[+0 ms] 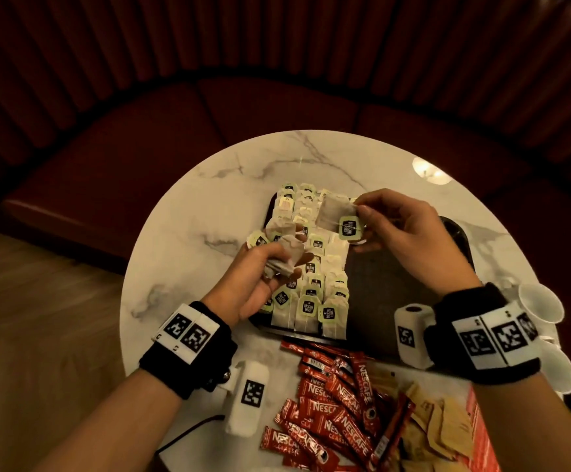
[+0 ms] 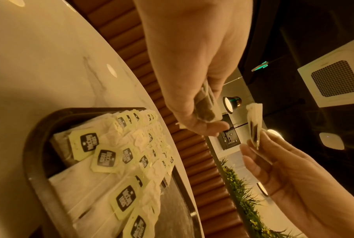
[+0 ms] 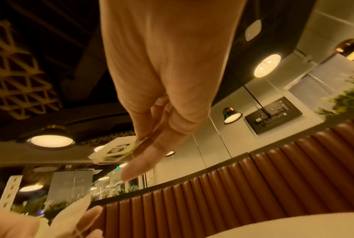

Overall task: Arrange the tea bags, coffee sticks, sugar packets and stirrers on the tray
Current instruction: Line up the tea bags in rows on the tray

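Observation:
A dark tray (image 1: 396,284) lies on the round marble table (image 1: 182,226). Its left half holds rows of tea bags (image 1: 314,294) with pale green tags. My left hand (image 1: 287,264) hovers over these rows and grips a crumpled bunch of tea bags (image 1: 282,257), which the left wrist view shows as tea bags (image 2: 206,111) in the curled fingers. My right hand (image 1: 362,212) pinches one tea bag (image 1: 335,211) above the tray's far side, with its tag (image 1: 349,227) hanging below. Red coffee sticks (image 1: 338,403) and brown sugar packets (image 1: 444,427) lie loose near the table's front edge.
White paper cups (image 1: 542,304) lie at the table's right edge. The tray's right half is bare dark surface. A curved red-brown padded bench (image 1: 243,107) wraps round the far side of the table. A red box edge (image 1: 481,434) shows at the front right.

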